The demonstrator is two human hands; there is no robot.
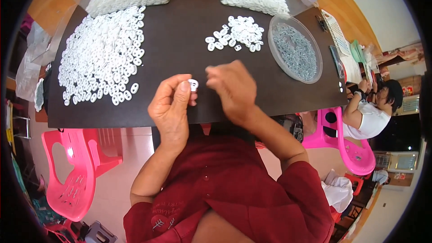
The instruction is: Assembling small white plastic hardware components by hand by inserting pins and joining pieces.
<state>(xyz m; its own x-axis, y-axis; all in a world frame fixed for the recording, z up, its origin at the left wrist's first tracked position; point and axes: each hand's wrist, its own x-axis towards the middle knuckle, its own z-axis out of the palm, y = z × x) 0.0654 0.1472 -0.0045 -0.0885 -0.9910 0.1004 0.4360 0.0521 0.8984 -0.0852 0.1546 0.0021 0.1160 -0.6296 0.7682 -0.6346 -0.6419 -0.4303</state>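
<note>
Left hand (172,103) is pinching one white two-holed piece (194,83) between thumb and finger, over the near edge of the dark table (177,40). Piece is sticking out on the thumb's right side, facing the right hand (235,89); thumb is overlapping it, so can't call its long axis. Right hand is hovering just to the right, apart from the piece, fingers curling toward it; motion blur, can't tell if they're gripping anything. Round tub (319,63) of grey metal bits is sitting farther right, nearer the right hand.
</note>
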